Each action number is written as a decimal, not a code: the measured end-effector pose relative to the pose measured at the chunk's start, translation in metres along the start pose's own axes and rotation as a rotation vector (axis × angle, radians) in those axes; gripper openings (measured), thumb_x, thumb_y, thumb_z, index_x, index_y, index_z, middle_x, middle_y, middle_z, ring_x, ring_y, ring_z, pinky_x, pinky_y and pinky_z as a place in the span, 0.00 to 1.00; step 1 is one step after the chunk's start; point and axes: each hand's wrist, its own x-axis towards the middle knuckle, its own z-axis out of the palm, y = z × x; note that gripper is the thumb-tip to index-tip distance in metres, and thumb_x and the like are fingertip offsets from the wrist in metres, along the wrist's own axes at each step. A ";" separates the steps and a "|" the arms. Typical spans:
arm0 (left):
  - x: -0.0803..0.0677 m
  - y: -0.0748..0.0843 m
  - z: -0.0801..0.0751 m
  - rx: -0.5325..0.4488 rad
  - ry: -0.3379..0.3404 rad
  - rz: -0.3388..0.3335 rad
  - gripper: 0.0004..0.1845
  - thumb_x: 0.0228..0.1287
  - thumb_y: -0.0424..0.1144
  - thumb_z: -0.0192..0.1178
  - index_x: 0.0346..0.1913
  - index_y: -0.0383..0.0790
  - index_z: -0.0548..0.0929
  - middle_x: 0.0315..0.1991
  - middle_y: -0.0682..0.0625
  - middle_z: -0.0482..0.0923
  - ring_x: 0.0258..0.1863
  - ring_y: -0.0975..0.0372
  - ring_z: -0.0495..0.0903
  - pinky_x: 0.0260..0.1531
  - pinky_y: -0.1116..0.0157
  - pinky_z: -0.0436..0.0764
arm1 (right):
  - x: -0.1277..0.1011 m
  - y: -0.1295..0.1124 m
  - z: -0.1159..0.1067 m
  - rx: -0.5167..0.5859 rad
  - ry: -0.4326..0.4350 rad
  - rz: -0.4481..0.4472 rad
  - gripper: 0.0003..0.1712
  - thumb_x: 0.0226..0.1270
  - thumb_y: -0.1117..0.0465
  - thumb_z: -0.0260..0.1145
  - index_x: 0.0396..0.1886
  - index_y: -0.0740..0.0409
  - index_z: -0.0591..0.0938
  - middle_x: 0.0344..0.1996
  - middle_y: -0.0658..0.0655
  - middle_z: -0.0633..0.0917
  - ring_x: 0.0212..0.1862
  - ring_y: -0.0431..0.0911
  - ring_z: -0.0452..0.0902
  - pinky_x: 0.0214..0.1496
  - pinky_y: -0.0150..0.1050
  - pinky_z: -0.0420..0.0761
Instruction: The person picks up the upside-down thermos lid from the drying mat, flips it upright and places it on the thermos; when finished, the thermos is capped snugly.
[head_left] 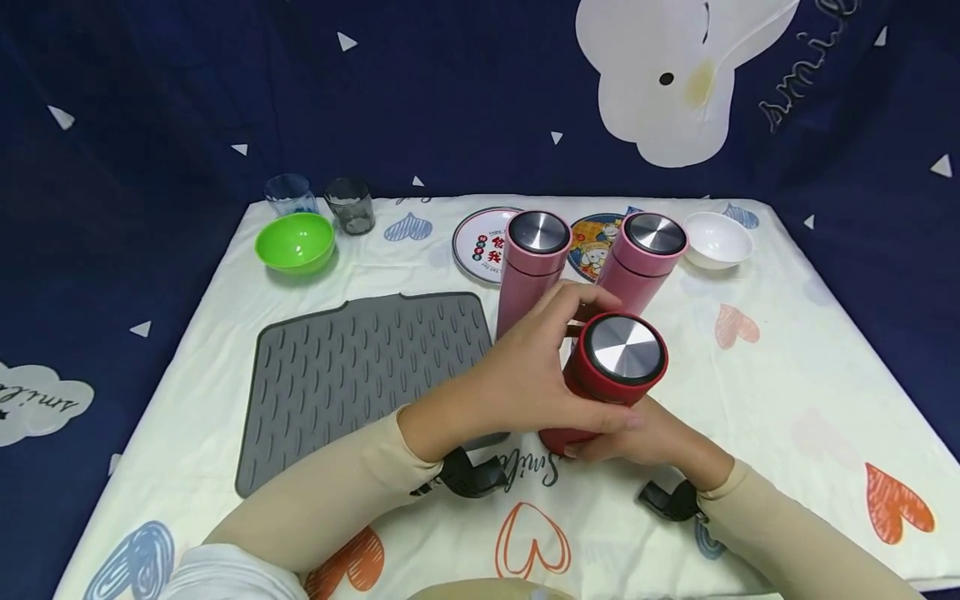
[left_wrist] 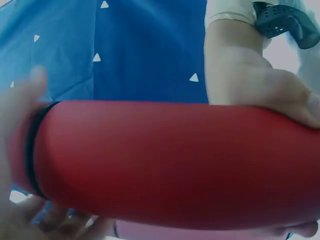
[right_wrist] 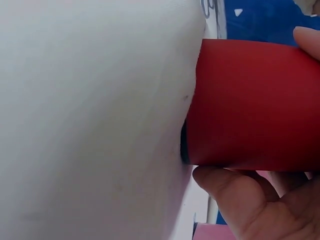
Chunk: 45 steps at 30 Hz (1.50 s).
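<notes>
Both hands are on a red thermos [head_left: 619, 385] with a silver-topped lid, held upright but slightly tilted in the head view. My left hand [head_left: 534, 379] curls round its upper part, thumb across the front. Lower down, my right hand [head_left: 648, 429] grips the body, partly hidden behind the left thumb. The left wrist view shows the thermos body [left_wrist: 165, 165] and a dark ring near the lid, with fingers at both ends. In the right wrist view its base [right_wrist: 240, 107] is close against the white cloth. Two pink thermoses [head_left: 522, 287] [head_left: 637, 271] stand just behind.
A grey ridged mat [head_left: 367, 367] lies left of the thermoses. Behind it are a green bowl [head_left: 296, 243], a clear bluish glass [head_left: 291, 196] and a grey glass [head_left: 351, 207]. Two printed plates [head_left: 476, 247] [head_left: 587, 246] and a white bowl [head_left: 717, 241] line the back.
</notes>
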 end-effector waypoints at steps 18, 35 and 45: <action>0.002 0.001 -0.009 0.007 -0.088 -0.016 0.49 0.48 0.45 0.77 0.70 0.42 0.58 0.61 0.52 0.69 0.55 0.69 0.72 0.58 0.71 0.70 | 0.001 0.003 0.001 -0.001 0.008 -0.015 0.29 0.46 0.59 0.82 0.48 0.51 0.78 0.41 0.47 0.82 0.41 0.44 0.78 0.49 0.36 0.75; -0.002 -0.003 0.002 0.035 -0.074 -0.104 0.44 0.47 0.47 0.78 0.65 0.45 0.65 0.56 0.55 0.71 0.53 0.70 0.71 0.56 0.72 0.70 | 0.002 0.006 0.000 0.011 0.007 -0.026 0.28 0.46 0.60 0.82 0.47 0.51 0.78 0.40 0.47 0.83 0.40 0.44 0.79 0.47 0.36 0.76; -0.006 -0.003 0.010 -0.005 0.021 -0.079 0.45 0.45 0.47 0.79 0.65 0.45 0.64 0.56 0.54 0.72 0.52 0.69 0.73 0.53 0.70 0.74 | 0.001 0.006 0.000 0.023 0.006 -0.044 0.28 0.46 0.64 0.81 0.47 0.54 0.78 0.40 0.48 0.82 0.40 0.44 0.78 0.46 0.36 0.77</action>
